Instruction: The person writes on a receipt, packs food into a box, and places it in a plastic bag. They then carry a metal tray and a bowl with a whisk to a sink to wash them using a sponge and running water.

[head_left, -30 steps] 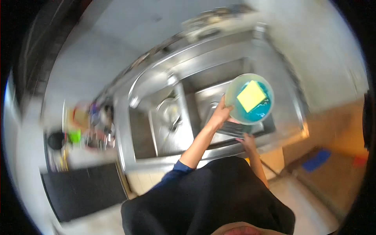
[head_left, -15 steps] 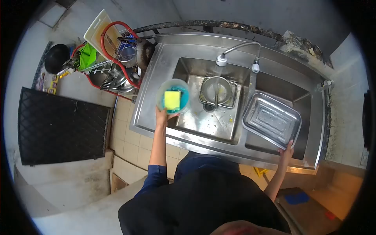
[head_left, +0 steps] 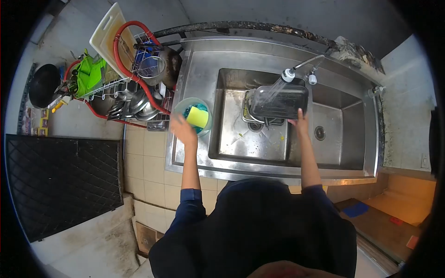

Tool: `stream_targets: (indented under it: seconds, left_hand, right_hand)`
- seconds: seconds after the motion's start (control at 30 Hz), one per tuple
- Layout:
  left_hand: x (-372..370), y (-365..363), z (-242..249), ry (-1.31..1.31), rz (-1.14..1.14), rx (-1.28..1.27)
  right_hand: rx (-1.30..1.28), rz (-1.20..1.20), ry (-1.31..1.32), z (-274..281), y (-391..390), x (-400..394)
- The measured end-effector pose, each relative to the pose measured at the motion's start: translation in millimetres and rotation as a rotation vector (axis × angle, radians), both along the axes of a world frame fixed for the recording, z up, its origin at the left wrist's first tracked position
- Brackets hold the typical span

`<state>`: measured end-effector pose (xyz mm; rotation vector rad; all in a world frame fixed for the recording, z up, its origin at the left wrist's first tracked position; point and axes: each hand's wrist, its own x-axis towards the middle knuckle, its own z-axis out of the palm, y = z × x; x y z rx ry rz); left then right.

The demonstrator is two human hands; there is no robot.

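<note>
My right hand (head_left: 300, 123) grips the near edge of a rectangular metal tray (head_left: 280, 103), which looks dark at this angle. Water from the faucet head (head_left: 288, 75) sprays onto the tray, held over the right part of the left sink. Beneath it, partly hidden, sit a strainer-like round piece and a smaller rectangular dish (head_left: 246, 109). At the left, a translucent round tub (head_left: 207, 128) with blue-green contents and a yellow sponge (head_left: 197, 117) stands on the counter. My left hand (head_left: 184, 131) is at the tub's near-left rim, its fingers smeared by motion.
The steel counter (head_left: 194, 65) holds two basins; the right basin (head_left: 340, 134) has a drain. To the left stands a dish rack (head_left: 153, 95) with red rails, cutting boards, bowls and utensils. A second tap (head_left: 312, 78) rises behind the basins.
My right hand has brought the tray from the right basin leftward under the faucet, and water now runs. The tub has moved left onto the counter, and the view has shifted.
</note>
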<state>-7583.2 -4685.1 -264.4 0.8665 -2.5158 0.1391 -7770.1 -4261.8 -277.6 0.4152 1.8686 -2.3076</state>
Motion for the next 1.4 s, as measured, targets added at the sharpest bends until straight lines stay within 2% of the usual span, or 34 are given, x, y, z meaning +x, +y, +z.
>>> stream_targets:
  seconds: [0.03,0.1,0.13,0.2,0.23,0.27,0.33,0.37,0.43,0.47,0.53,0.57,0.6,0.67,0.7,0.73,0.8,0.83,0.87,0.93,0.97,1.0,1.07,1.1,1.13,1.2,1.23,1.3,1.37,1.4]
  left_hand:
    - [-11,-4,4,0.000,0.001,0.009]
    - [-33,-14,6,-0.394,-0.388,0.457]
    - [-41,-21,-2,-0.404,-0.395,0.466]
    - [-57,-27,-18,-0.805,-0.326,0.454]
    - [-59,-22,-3,-0.801,-0.381,0.406]
    - [-62,-30,-23,-0.806,-0.401,0.413]
    - [-61,-58,-72,-0.671,-0.483,0.297]
    - [-60,-68,-62,-0.685,-0.502,0.298]
    - [-55,-78,-32,-0.242,-0.479,0.686]
    - [-51,-72,-36,-0.269,-0.485,0.691]
    - [-35,-62,-56,-0.559,-0.251,0.635]
    - [-29,-62,-75,-0.479,-0.412,0.696]
    - [-31,-59,-61,-0.483,-0.416,0.692]
    - [-38,-42,-19,-0.615,-0.676,0.559]
    - [-43,-56,-34,-0.618,-0.838,0.625]
    - [-42,-56,-25,-0.621,-0.842,0.630]
    - [-47,-59,1,-0.613,-0.867,1.339]
    - [-44,-57,16,-0.680,-0.746,1.505]
    - [-43,-53,23,-0.681,-0.751,1.501]
    - [-44,-43,31,-0.604,-0.430,1.977]
    - [-42,-36,30,-0.524,-0.496,1.784]
    - [-39,-40,21,-0.526,-0.495,1.781]
    - [-38,-51,4,-0.258,-0.380,2.118]
    - [-36,-44,15,-0.042,-0.306,2.088]
    - [-39,-34,33,-0.046,-0.316,2.085]
    - [-48,-3,80,0.316,-0.439,1.716]
    - [-54,20,103,0.189,-0.421,1.557]
    - [-76,71,81,0.283,-0.719,1.080]
    - [-97,135,75,0.316,-0.938,0.883]
    - [-107,164,63,0.254,-0.962,0.915]
  right_hand:
    - [0.009,0.001,0.000,3,-14,-10]
    - [0.214,0.088,0.062,4,-37,-18]
    - [0.222,0.082,0.051,1,-43,-17]
    - [0.422,0.284,-0.042,-3,-48,-14]
    - [0.444,0.280,-0.097,25,-58,0]
    - [0.456,0.264,-0.107,22,-53,7]
    - [0.745,0.316,-0.066,8,-42,22]
    - [0.747,0.302,-0.086,6,-36,35]
    - [0.633,0.257,0.039,17,-32,61]
    - [0.631,0.251,0.012,29,-32,72]
    - [0.431,0.198,-0.095,88,-49,90]
    - [0.319,0.159,-0.091,80,-47,92]
    - [0.315,0.154,-0.093,78,-48,93]
    - [0.244,0.112,-0.014,77,-45,98]
    - [0.248,0.105,-0.021,79,-44,100]
    - [0.225,0.086,-0.032,85,-46,100]
    - [0.199,0.068,-0.033,92,-46,98]
    - [0.144,0.064,-0.042,94,-44,99]
    - [0.088,0.059,-0.051,96,-43,100]
    - [0.064,0.052,-0.059,109,-45,101]
    - [0.041,0.051,-0.070,113,-46,101]
    - [0.037,0.051,-0.071,111,-46,103]
    - [-0.113,0.090,-0.071,108,-46,103]
    - [-0.116,0.087,-0.066,108,-47,104]
    - [-0.095,0.094,-0.071,108,-49,107]
    - [-0.072,0.099,-0.071,110,-55,109]
    - [-0.024,0.102,-0.051,111,-62,113]
    - [0.021,0.153,-0.009,108,-73,117]
    - [-0.044,0.174,-0.020,103,-85,118]
    - [-0.104,0.176,-0.033,103,-91,118]
